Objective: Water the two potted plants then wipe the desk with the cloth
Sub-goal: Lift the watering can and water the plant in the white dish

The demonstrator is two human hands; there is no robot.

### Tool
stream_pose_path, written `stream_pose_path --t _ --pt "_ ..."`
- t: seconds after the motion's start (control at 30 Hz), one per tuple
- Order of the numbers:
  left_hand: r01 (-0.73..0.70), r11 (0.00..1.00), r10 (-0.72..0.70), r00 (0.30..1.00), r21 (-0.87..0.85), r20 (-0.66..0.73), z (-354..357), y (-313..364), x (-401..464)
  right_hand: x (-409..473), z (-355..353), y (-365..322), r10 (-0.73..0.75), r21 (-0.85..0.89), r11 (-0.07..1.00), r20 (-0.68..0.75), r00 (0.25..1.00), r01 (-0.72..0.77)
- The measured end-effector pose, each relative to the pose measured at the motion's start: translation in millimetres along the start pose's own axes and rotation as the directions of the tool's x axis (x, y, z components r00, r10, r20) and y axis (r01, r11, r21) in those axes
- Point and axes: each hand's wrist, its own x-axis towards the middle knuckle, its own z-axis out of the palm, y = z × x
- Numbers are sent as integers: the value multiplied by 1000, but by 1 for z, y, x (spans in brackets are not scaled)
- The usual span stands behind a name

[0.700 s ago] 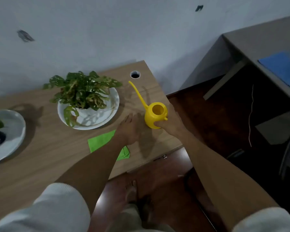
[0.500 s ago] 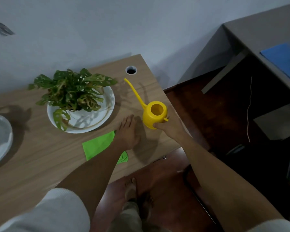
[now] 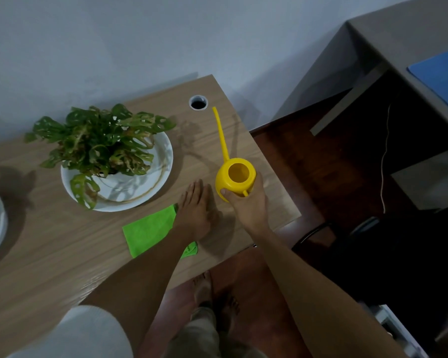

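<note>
The right hand [image 3: 248, 205] is closing around the near side of the yellow watering can [image 3: 234, 177], thumb pressing on the body and fingers wrapping by the small handle at its back. The can is sitting near the right edge of the wooden surface [image 3: 49, 249], just beside the left hand [image 3: 195, 208], which is lying flat and open, palm down, holding nothing, its wrist crossing the green cloth [image 3: 148, 229].

The can is looking like thin rigid plastic, likely light (how much water is inside cannot be told through the open top), and smooth enough to slip, so the handle is probably the safer hold. Its long thin spout [image 3: 221, 135] is pointing away from the person toward the wall, angling slightly left, with the long axis running handle to spout tip. The potted plant [image 3: 98, 140] is standing in its white dish [image 3: 161, 174] to the left, well apart from the spout tip, so the can is probably needing a leftward swing before tipping.
</note>
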Motion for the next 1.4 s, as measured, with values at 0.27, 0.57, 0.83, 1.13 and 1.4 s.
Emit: stream_pose_path --t 0.27,0.57,0.83,1.13,1.4 --pt "-1 1000 2 1000 -25 12 -4 0 -1 -5 1 1 -9 53 999 -21 1000 10" --pt "1 999 -5 997 -46 -81 -25 -12 -23 -23 -12 -22 -114 86 990 9 993 113" --pt "100 994 -104 983 -31 -150 -43 -43 -85 -67 -10 -59 -230 119 968 81 970 220" --pt "224 974 -228 964 -44 -138 -63 -91 -139 -133 17 -106 -296 121 952 130 946 281" --pt "167 986 -167 983 -10 -81 -77 -154 -167 -189 67 -137 -269 50 963 47 962 266"
